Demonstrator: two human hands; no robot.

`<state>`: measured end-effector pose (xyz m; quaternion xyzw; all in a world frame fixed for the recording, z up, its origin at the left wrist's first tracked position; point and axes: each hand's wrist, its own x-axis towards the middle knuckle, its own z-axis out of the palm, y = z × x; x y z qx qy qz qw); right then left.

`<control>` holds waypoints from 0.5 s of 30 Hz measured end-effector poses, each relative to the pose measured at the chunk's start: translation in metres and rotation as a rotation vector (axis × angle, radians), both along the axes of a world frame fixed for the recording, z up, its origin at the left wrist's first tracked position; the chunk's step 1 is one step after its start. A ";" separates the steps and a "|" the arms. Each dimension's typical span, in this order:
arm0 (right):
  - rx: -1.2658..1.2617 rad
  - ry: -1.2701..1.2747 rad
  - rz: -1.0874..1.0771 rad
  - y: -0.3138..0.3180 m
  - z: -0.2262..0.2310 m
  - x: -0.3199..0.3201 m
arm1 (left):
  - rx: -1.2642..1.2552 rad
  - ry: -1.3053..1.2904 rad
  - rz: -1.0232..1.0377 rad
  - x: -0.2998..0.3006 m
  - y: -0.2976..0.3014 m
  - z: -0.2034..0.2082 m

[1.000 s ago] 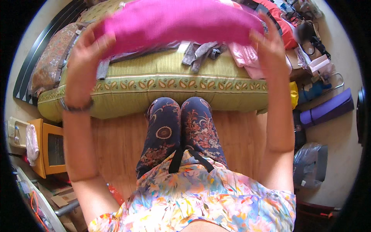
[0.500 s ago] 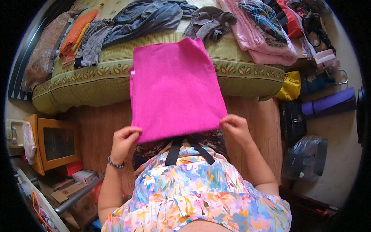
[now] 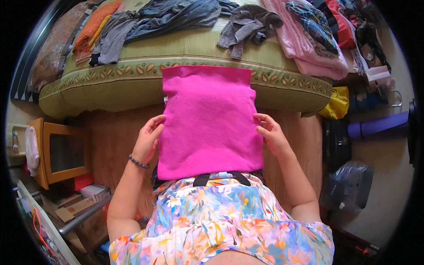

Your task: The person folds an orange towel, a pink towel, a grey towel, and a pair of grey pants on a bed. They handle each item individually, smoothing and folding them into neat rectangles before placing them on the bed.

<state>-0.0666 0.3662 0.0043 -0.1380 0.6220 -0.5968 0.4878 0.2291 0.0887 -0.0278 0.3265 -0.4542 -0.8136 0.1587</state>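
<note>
A bright pink folded cloth [image 3: 210,128] lies spread over my lap, its far end resting against the bed's front edge. Beside its left edge is my left hand [image 3: 150,134], fingertips at the fabric and thumb apart from the fingers. My right hand [image 3: 271,134] is at the opposite edge in much the same pose, with a gap showing between thumb and forefinger. Neither hand grips the cloth. A small white spot, perhaps a tag, shows at its left side.
Ahead is a bed [image 3: 190,51] with a green cover, holding dark blue clothing [image 3: 172,20], a grey garment [image 3: 247,26], a striped garment [image 3: 115,37] and a pink quilt [image 3: 304,53]. A wooden cabinet [image 3: 66,148] stands left; a purple rolled mat [image 3: 377,126] is right.
The pink cloth has settled down onto my lap. Both hands have let go of its near corners and moved forward along its sides.
</note>
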 end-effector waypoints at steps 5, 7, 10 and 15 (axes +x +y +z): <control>-0.024 0.219 -0.024 -0.002 -0.009 0.009 | -0.243 -0.107 0.127 0.004 0.029 0.000; 0.018 0.254 -0.044 0.005 -0.005 0.018 | -0.299 -0.185 0.124 0.014 0.050 0.010; 0.029 0.181 0.013 0.022 0.005 0.027 | -0.226 -0.201 0.113 0.032 0.071 0.013; 0.119 -0.024 0.138 0.050 0.002 0.033 | -0.038 -0.216 -0.020 0.054 0.079 0.018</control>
